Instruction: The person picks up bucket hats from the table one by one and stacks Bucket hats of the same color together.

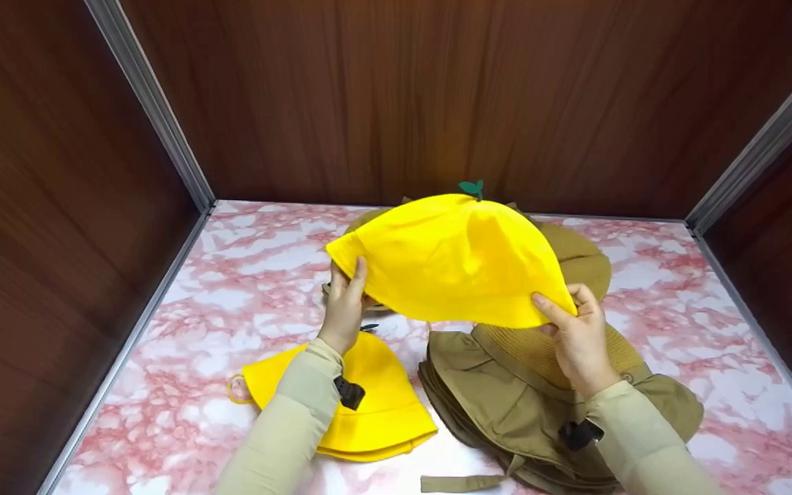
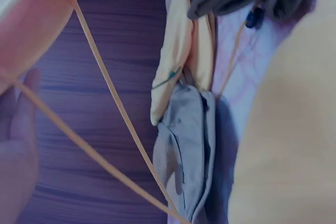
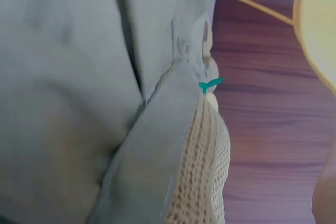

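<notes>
Raised over the table is a yellow bucket hat (image 1: 451,268) with a small green sprout (image 1: 471,189) on its crown. My left hand (image 1: 344,306) grips its brim on the left, the thumb lying on the outer face. At the lower right brim, my right hand (image 1: 578,337) pinches the edge between thumb and fingers. A thin cord (image 2: 105,169) hangs from the hat in the left wrist view. Below my left forearm lies another yellow hat (image 1: 386,385), also with a sprout. Under my right hand sits a stack of khaki hats (image 1: 492,392) with straw-like crowns.
More khaki hats (image 1: 581,254) lie at the back, partly hidden by the raised hat. A khaki strap (image 1: 461,484) extends from the front stack. Dark wood panels (image 1: 396,103) with metal edging enclose the pink marbled table (image 1: 183,330) on its back and sides.
</notes>
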{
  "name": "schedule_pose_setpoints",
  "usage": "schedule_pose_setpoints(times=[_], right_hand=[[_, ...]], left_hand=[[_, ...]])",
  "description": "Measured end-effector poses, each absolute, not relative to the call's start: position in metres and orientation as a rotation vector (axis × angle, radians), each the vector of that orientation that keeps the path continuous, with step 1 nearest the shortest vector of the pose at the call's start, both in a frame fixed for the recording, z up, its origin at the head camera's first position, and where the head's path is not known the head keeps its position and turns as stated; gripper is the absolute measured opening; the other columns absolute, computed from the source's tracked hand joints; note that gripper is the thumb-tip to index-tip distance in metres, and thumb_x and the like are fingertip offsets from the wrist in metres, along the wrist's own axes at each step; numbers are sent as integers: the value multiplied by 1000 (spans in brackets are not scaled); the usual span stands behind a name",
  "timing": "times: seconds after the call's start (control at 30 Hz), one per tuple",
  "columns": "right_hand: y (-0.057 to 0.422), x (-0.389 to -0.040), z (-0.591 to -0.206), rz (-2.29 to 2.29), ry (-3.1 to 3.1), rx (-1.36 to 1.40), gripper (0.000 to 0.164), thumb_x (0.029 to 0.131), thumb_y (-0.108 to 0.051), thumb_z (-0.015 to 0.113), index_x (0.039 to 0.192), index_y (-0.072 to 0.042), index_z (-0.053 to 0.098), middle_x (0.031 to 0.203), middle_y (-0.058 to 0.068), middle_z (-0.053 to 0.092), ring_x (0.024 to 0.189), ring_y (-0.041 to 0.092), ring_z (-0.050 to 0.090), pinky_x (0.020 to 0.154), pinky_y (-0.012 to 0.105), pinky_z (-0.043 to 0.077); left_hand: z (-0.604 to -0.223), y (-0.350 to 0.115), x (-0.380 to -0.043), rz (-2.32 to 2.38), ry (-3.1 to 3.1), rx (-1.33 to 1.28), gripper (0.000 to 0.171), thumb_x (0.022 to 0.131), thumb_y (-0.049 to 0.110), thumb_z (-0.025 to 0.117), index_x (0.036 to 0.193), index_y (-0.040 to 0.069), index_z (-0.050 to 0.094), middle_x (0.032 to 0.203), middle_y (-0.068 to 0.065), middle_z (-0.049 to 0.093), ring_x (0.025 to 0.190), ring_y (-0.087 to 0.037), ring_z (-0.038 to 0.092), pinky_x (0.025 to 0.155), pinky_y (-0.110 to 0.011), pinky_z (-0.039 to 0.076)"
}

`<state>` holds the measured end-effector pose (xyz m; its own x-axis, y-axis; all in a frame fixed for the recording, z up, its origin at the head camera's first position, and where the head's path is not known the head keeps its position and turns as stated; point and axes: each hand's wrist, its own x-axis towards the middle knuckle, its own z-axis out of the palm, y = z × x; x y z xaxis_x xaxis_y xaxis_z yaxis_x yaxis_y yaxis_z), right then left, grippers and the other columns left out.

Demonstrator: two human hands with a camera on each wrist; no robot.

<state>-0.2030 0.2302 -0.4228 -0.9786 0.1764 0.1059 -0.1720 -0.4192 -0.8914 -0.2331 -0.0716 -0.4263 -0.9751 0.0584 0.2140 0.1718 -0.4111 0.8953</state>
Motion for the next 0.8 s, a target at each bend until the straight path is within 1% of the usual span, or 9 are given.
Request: schedule_pose_setpoints(times=[0.07,0.1,0.23,0.33,0.4,0.47,0.53,0.63,0.8], right_hand=[[229,-202,-423,2512,-1545,13,18,84,8,60,83,-7,51,80,4,63,63,15,65,49,21,51],[227,-201,-423,2522,-1538,25,18,84,8,60,83,-7,51,79,4,63,62,14,65,48,20,51],[219,-199,-423,2552,-1535,68,17,84,8,60,85,-8,52,78,5,62,61,14,64,49,21,51],[212,-196,-422,2563,-1543,84,17,84,7,61,86,-8,53,79,6,62,63,16,65,52,24,54],[207,-193,-421,2562,-1556,90,17,84,7,61,85,-8,52,80,6,62,64,16,65,53,26,54],[203,-191,-420,2563,-1566,95,18,84,8,61,85,-8,52,81,5,61,65,17,65,55,27,55],[199,-189,-419,2562,-1571,105,19,84,9,59,85,-8,51,82,5,60,67,17,65,56,28,56],[196,-188,-419,2548,-1589,115,20,84,10,59,85,-8,51,84,5,59,68,18,65,57,29,56],[193,-186,-419,2524,-1633,82,18,83,9,60,86,-7,51,86,6,56,69,19,65,58,29,56]], left_hand=[[-427,-76,-234,-2630,-1662,-385,69,90,51,50,142,20,17,115,-7,53,96,-18,61,83,-39,52],[-427,-78,-234,-2662,-1663,-407,66,91,48,49,142,18,18,114,-6,55,95,-18,62,83,-41,52],[-426,-88,-233,-2696,-1823,-402,53,95,41,46,134,8,31,99,-3,66,83,-19,68,83,-47,51],[-423,-94,-231,-2626,-1998,-391,41,97,35,43,124,4,39,91,-3,68,77,-19,68,79,-46,53],[-418,-97,-229,-2546,-2060,-441,33,100,28,39,119,1,44,90,-4,67,78,-19,68,76,-44,54],[-413,-101,-228,-2462,-2100,-489,29,100,24,39,113,1,49,88,-5,67,77,-19,68,72,-41,56],[-410,-105,-226,-2375,-2139,-526,26,100,22,41,108,0,53,85,-5,68,73,-19,68,68,-38,56],[-407,-112,-224,-2217,-2232,-532,25,97,23,47,99,1,58,77,-4,68,62,-18,65,58,-34,56],[-405,-120,-220,-2020,-2346,-516,26,95,24,52,89,1,63,63,-3,64,46,-23,53,45,-33,47]])
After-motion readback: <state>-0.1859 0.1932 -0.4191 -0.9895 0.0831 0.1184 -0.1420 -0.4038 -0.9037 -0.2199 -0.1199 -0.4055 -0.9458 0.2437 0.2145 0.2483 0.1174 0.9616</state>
